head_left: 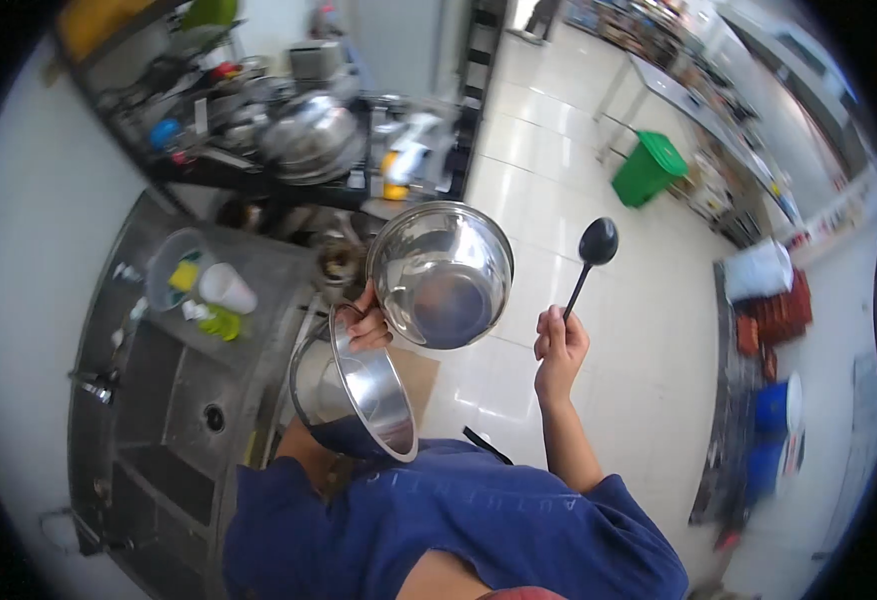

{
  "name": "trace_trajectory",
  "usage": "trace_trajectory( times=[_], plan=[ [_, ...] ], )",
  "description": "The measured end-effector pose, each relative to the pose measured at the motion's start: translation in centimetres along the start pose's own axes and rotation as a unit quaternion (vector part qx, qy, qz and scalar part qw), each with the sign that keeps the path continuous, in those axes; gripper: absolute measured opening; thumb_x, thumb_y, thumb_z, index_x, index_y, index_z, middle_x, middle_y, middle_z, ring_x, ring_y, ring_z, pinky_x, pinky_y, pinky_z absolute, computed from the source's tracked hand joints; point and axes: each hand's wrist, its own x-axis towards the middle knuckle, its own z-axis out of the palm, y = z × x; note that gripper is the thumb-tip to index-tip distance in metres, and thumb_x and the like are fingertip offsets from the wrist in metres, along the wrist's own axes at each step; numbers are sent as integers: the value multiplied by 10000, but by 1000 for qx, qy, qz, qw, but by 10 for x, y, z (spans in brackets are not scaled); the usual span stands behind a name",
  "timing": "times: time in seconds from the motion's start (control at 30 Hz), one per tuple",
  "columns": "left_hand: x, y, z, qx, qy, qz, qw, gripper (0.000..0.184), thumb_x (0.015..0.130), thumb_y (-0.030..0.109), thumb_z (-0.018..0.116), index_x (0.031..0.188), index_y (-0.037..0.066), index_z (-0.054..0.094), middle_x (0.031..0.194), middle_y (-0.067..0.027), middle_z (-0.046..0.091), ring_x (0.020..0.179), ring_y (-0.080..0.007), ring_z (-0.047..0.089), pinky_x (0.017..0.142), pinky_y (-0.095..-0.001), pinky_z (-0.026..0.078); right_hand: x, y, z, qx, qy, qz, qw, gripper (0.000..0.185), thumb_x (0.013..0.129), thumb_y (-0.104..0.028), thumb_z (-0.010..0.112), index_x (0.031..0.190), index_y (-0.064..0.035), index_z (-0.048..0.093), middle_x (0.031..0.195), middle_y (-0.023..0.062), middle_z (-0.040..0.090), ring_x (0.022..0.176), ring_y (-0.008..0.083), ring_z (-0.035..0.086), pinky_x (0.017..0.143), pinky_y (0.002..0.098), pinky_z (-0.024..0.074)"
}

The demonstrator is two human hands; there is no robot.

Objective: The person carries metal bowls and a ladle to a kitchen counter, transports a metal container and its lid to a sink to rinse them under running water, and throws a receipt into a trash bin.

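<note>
Two shiny steel bowls are gripped at their rims by my left hand [367, 326]. One bowl [441, 275] faces me with its inside showing and looks empty; the other bowl [374, 390] hangs tilted on its side, closer to my body. My right hand [561, 345] pinches the thin handle of a black spoon [599, 243], which points upward and away from me. The spoon is apart from both bowls.
On the left is a metal sink [174, 400] with a faucet [97, 386], a clear bowl [174, 268] and a white cup [227, 288] beside it. A shelf ahead holds steel pots [314, 135]. A green bin [651, 168] stands on the tiled floor.
</note>
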Motion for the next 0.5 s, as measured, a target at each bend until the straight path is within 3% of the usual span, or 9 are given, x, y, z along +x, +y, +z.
trace_trajectory(
  times=[0.13, 0.2, 0.23, 0.27, 0.3, 0.37, 0.4, 0.47, 0.5],
  plan=[
    [97, -118, -46, 60, 38, -171, 983, 391, 903, 380, 334, 837, 43, 523, 467, -3, 431, 425, -89, 429, 434, -210, 355, 34, -44, -135, -13, 65, 21, 998, 208, 831, -184, 558, 946, -16, 598, 547, -49, 417, 374, -10, 254, 334, 158, 154],
    [142, -160, -55, 237, 77, -293, 923, 406, 903, 393, 337, 836, 40, 528, 453, -5, 435, 412, -90, 433, 425, -209, 357, 52, -62, -195, -41, 67, 37, 996, 247, 823, -183, 567, 1012, -25, 590, 543, -49, 415, 370, -13, 245, 331, 160, 143],
    [167, -181, -56, 319, 78, -340, 881, 414, 903, 399, 338, 835, 38, 530, 445, -5, 437, 406, -91, 434, 420, -209, 359, 63, -70, -227, -62, 66, 62, 994, 294, 778, -192, 621, 1027, -36, 598, 607, -28, 454, 434, 1, 318, 371, 160, 205],
    [186, -208, -54, 478, 168, -326, 798, 408, 891, 408, 375, 832, 33, 527, 504, -21, 505, 470, -98, 501, 458, -195, 402, 76, -67, -256, -128, 77, 5, 989, 294, 761, -196, 638, 1007, -37, 610, 642, -20, 469, 472, 9, 344, 396, 165, 230],
    [208, -227, -58, 492, 109, -362, 785, 380, 867, 396, 449, 845, 24, 523, 666, -48, 581, 623, -99, 562, 562, -178, 445, 91, -62, -279, -193, 85, -50, 976, 294, 744, -200, 655, 986, -38, 621, 678, -12, 484, 511, 16, 369, 421, 171, 255],
    [242, -265, -76, 522, 89, -409, 743, 344, 863, 367, 472, 850, 28, 525, 719, -40, 577, 650, -74, 552, 599, -182, 443, 117, -56, -317, -257, 92, -62, 960, 300, 687, -213, 701, 925, -37, 649, 821, 16, 523, 669, 49, 439, 531, 196, 328],
    [256, -279, -90, 514, 81, -432, 736, 339, 860, 366, 479, 853, 30, 526, 725, -35, 574, 652, -69, 548, 605, -187, 444, 134, -40, -333, -236, 74, -111, 963, 273, 684, -206, 702, 874, -16, 651, 789, 15, 550, 668, 64, 451, 547, 210, 340],
    [282, -289, -112, 500, 74, -453, 734, 309, 856, 345, 496, 832, 40, 535, 713, -21, 561, 645, -62, 534, 599, -191, 441, 159, -43, -351, -178, -16, 104, 978, 269, 646, -205, 731, 799, -5, 639, 719, 1, 556, 664, 78, 457, 582, 227, 355],
    [300, -293, -123, 502, 70, -459, 729, 302, 855, 339, 501, 823, 41, 537, 718, -18, 560, 642, -60, 530, 595, -190, 439, 176, -43, -363, -208, -59, 110, 970, 275, 630, -207, 742, 781, -6, 630, 696, -4, 552, 655, 78, 456, 584, 228, 357]
  ],
)
